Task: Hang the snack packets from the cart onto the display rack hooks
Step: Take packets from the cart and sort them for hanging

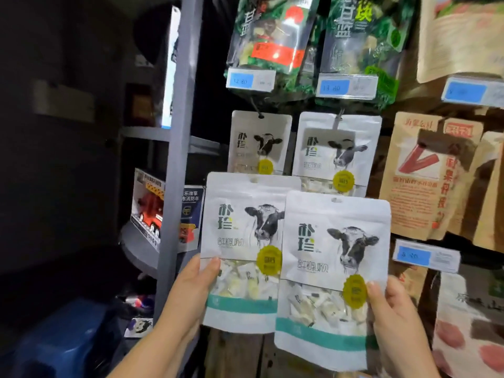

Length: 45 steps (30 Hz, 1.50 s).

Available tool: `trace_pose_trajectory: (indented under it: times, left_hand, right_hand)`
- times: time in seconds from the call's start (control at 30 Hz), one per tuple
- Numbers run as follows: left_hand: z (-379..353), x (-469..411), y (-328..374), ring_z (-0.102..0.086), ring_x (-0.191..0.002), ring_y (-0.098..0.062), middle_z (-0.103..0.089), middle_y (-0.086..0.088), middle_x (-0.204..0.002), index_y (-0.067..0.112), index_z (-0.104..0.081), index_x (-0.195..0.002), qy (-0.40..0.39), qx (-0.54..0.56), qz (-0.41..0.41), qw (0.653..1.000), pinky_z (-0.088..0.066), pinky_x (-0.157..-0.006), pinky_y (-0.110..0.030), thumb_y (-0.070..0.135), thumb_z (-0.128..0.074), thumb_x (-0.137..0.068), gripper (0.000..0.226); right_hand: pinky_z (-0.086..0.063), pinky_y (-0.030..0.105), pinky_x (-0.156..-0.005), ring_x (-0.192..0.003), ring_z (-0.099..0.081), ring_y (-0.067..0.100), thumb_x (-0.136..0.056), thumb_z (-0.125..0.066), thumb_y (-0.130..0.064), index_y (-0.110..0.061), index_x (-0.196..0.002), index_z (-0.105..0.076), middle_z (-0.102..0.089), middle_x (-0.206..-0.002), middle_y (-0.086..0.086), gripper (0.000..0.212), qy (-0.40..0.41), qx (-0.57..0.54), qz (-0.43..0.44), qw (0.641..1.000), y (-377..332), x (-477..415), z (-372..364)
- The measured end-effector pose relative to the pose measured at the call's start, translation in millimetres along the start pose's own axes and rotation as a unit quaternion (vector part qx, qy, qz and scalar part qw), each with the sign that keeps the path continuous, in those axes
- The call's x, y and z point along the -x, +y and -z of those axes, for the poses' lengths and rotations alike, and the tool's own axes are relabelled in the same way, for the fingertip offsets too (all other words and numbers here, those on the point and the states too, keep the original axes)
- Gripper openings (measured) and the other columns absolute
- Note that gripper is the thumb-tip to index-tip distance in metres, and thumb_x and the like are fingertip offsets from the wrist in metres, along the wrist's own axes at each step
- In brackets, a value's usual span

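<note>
Packets [240, 317] [335, 334] overlap, left hand [188, 296] and right hand [395, 320] pinching outer edges.

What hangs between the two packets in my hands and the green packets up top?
Head view: two cow-print packets on hooks, the left hung packet and right hung packet, side by side; the held packets cover their lower edges.

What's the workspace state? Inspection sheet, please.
Surface: rack post, grey, upright.
Job's things: left packet and right packet held up, not yet hooked, right overlapping left; two hung packets above them.
Clutter: toy truck box on a side shelf.
Grippers: left hand grips left packet; right hand grips right packet.
Cables: nothing seen.
Surroundings: green bags above, brown bags right, price tags; dark aisle left.
</note>
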<state>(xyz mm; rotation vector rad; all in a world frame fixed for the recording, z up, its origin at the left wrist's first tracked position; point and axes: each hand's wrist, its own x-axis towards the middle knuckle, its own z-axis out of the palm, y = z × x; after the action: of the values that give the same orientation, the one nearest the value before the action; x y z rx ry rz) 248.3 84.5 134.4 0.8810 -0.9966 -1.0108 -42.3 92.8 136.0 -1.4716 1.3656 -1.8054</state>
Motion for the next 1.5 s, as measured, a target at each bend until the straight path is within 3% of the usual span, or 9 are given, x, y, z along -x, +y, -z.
trace_pose_trajectory:
  times: [0.17, 0.23, 0.33, 0.43, 0.57, 0.77, 0.97, 1.13, 1.5]
  left_hand:
    - [1, -40, 47, -0.072, -0.089, -0.02, -0.075, -0.002, -0.1, 0.017, -0.064, -0.11, 0.002, 0.007, -0.044, 0.999, -0.058, -0.075, -0.035, 0.014, -0.051, -0.098, 0.018]
    - [-4, -55, 63, -0.073, -0.085, -0.017, -0.076, 0.0, -0.098, 0.017, -0.064, -0.111, -0.008, -0.003, -0.052, 0.999, -0.059, -0.067, -0.029, 0.014, -0.051, -0.099, 0.018]
    - [-11, -78, 81, -0.073, -0.081, -0.015, -0.075, 0.0, -0.098, 0.016, -0.064, -0.112, -0.025, -0.02, -0.068, 0.997, -0.057, -0.059, -0.024, 0.015, -0.051, -0.099, 0.018]
    - [-18, -97, 95, -0.072, -0.071, -0.01, -0.073, 0.0, -0.094, 0.018, -0.063, -0.106, -0.026, -0.028, -0.076, 0.996, -0.053, -0.053, -0.02, 0.015, -0.051, -0.099, 0.014]
    - [-24, -117, 108, -0.07, -0.093, -0.027, -0.072, -0.01, -0.107, 0.017, -0.062, -0.108, -0.031, -0.024, -0.07, 0.997, -0.058, -0.079, -0.042, 0.017, -0.052, -0.099, 0.013]
    - [-24, -138, 115, -0.07, -0.087, -0.025, -0.072, -0.008, -0.103, 0.016, -0.06, -0.11, -0.026, -0.005, -0.069, 0.997, -0.056, -0.07, -0.036, 0.017, -0.052, -0.099, 0.014]
    - [-22, -149, 116, -0.071, -0.085, -0.023, -0.073, -0.005, -0.101, 0.018, -0.061, -0.11, -0.023, 0.007, -0.085, 0.996, -0.056, -0.069, -0.036, 0.019, -0.051, -0.099, 0.014]
    - [-21, -155, 115, -0.07, -0.074, -0.016, -0.072, -0.002, -0.093, 0.018, -0.06, -0.104, -0.015, 0.022, -0.084, 0.996, -0.054, -0.058, -0.029, 0.017, -0.051, -0.1, 0.01]
    - [-19, -164, 118, -0.072, -0.076, -0.018, -0.073, -0.003, -0.096, 0.019, -0.061, -0.106, -0.023, 0.011, -0.087, 0.996, -0.055, -0.06, -0.032, 0.02, -0.051, -0.1, 0.011]
  right_hand:
    - [-0.053, 0.034, -0.075, -0.079, -0.068, 0.014, -0.098, -0.053, -0.025, -0.035, -0.094, -0.066, -0.075, -0.084, -0.005, 0.017, 0.011, 0.014, 0.028, 0.999, -19, -32, -4]
    - [-0.053, 0.037, -0.065, -0.074, -0.065, 0.016, -0.099, -0.052, -0.025, -0.029, -0.094, -0.066, -0.073, -0.08, -0.003, 0.015, 0.013, 0.016, 0.044, 0.999, -31, -48, -9]
    - [-0.046, 0.018, -0.048, -0.062, -0.054, 0.018, -0.099, -0.051, -0.025, -0.032, -0.093, -0.064, -0.066, -0.061, -0.01, 0.016, 0.019, 0.026, 0.071, 0.997, -48, -73, -15]
    - [-0.053, 0.033, -0.064, -0.072, -0.062, 0.021, -0.099, -0.053, -0.026, -0.032, -0.096, -0.064, -0.072, -0.075, -0.005, 0.013, 0.014, 0.019, 0.082, 0.996, -62, -91, -19]
    - [-0.04, 0.022, -0.045, -0.051, -0.053, 0.01, -0.099, -0.052, -0.021, -0.015, -0.091, -0.062, -0.061, -0.054, -0.006, 0.015, -0.003, 0.019, 0.079, 0.997, -82, -104, -29]
    - [-0.035, 0.029, -0.053, -0.053, -0.05, 0.014, -0.1, -0.051, -0.021, -0.012, -0.083, -0.058, -0.056, -0.057, -0.005, 0.02, -0.016, 0.059, 0.105, 0.993, -109, -113, -43]
    - [-0.041, 0.039, -0.059, -0.062, -0.053, 0.032, -0.099, -0.051, -0.029, -0.01, -0.089, -0.058, -0.061, -0.072, 0.016, 0.022, -0.018, 0.089, 0.114, 0.989, -116, -123, -55]
    - [-0.042, 0.039, -0.062, -0.065, -0.055, 0.026, -0.097, -0.052, -0.036, -0.023, -0.085, -0.058, -0.062, -0.069, 0.002, 0.018, -0.02, 0.095, 0.113, 0.989, -111, -130, -62]
    - [-0.051, 0.042, -0.073, -0.081, -0.067, 0.027, -0.099, -0.052, -0.022, -0.018, -0.087, -0.063, -0.071, -0.079, 0.003, 0.018, -0.029, 0.054, 0.113, 0.992, -113, -123, -69]
